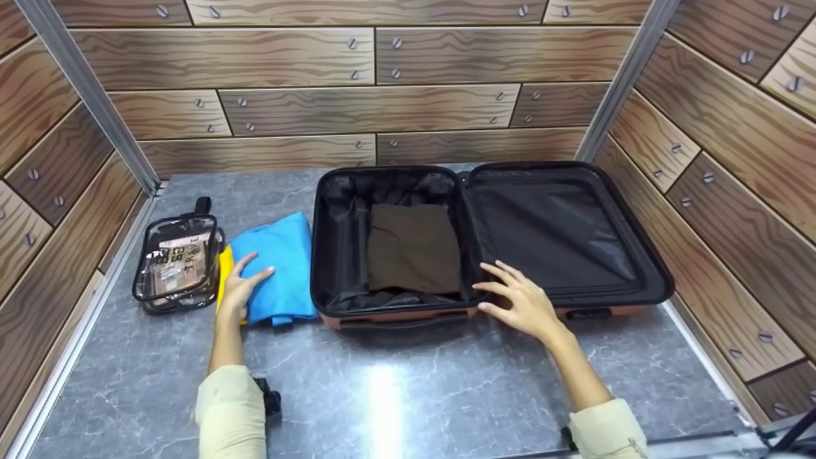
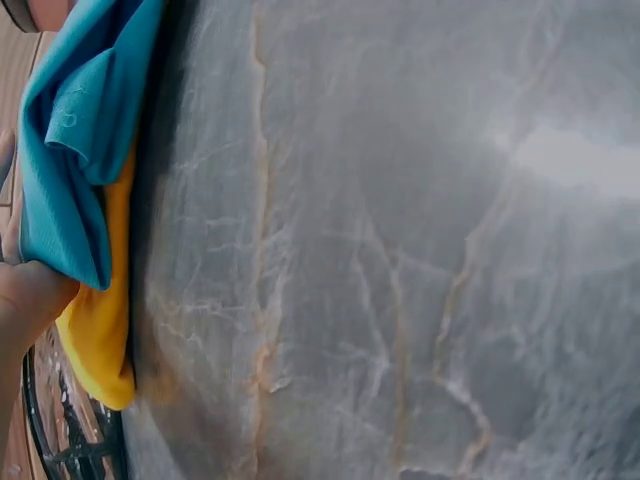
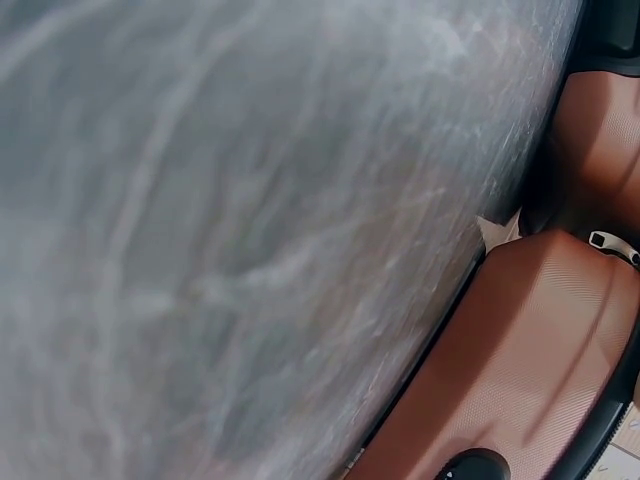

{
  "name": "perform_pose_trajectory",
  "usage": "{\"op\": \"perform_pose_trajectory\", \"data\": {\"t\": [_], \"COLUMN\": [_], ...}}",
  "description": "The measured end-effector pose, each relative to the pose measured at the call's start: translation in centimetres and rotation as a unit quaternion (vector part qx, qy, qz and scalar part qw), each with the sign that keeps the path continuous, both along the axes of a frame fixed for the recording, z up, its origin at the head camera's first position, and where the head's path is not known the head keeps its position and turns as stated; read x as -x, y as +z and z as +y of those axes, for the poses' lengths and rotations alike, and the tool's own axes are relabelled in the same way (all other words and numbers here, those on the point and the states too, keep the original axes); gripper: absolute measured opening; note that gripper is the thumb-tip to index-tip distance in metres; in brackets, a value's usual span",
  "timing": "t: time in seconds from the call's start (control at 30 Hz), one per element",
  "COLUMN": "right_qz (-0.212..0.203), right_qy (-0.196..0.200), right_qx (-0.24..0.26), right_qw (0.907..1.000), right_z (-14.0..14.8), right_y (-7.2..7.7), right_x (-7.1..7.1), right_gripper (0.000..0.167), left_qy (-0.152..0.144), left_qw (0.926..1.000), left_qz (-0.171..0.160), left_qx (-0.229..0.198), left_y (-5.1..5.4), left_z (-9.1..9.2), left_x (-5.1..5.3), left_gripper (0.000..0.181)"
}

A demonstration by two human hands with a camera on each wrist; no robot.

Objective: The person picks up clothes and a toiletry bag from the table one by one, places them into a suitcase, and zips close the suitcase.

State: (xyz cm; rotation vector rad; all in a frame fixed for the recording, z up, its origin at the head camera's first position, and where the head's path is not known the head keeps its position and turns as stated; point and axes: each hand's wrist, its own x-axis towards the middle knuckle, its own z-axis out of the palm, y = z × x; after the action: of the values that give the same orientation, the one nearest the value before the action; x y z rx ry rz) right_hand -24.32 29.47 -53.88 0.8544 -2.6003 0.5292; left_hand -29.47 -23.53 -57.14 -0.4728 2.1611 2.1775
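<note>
In the head view my left hand [image 1: 237, 296] rests on the left edge of a folded blue cloth [image 1: 280, 268], fingers spread. A yellow cloth [image 1: 224, 268] shows beneath the blue one. The left wrist view shows part of that hand [image 2: 30, 300] against the blue cloth [image 2: 80, 130], with the yellow cloth [image 2: 105, 340] under it. My right hand [image 1: 519, 303], fingers spread and apart, is over the near edge of the open suitcase [image 1: 408, 313], by the hinge side; whether it touches is unclear. A folded brown garment [image 1: 414, 248] lies in the suitcase's left half.
A clear pouch with black trim [image 1: 178, 264] lies left of the cloths. The suitcase's right half [image 1: 561, 236] lies open, its black lining showing. Wood-patterned walls [image 1: 293, 57] enclose the grey marbled surface [image 1: 319, 389]. The suitcase's orange-brown shell [image 3: 500, 350] fills the right wrist view's lower right.
</note>
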Motion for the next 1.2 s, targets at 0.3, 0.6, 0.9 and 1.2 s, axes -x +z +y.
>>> {"op": "perform_pose_trajectory", "data": {"t": [0.3,0.6,0.9,1.2], "right_qz": [0.013,0.016,0.015,0.010], "right_qy": [-0.001,-0.002,-0.002,0.003], "right_qx": [0.000,-0.001,0.000,0.004], "right_qw": [0.9999,0.9999,0.9999,0.9999], "right_z": [0.2,0.2,0.2,0.0], "right_y": [0.0,0.1,-0.1,-0.1], "right_x": [0.1,0.1,0.1,0.0], "right_gripper": [0.034,0.034,0.035,0.035], "left_qy": [0.009,0.019,0.040,0.050], "left_qw": [0.9988,0.9990,0.9989,0.9950], "left_qz": [0.021,0.010,0.021,0.020], "left_qx": [0.042,0.039,0.016,-0.084], "left_y": [0.1,0.1,0.0,1.9], "left_z": [0.9,1.0,1.1,1.0], "left_x": [0.5,0.7,0.5,0.0], "left_gripper": [0.080,0.076,0.070,0.073]}}
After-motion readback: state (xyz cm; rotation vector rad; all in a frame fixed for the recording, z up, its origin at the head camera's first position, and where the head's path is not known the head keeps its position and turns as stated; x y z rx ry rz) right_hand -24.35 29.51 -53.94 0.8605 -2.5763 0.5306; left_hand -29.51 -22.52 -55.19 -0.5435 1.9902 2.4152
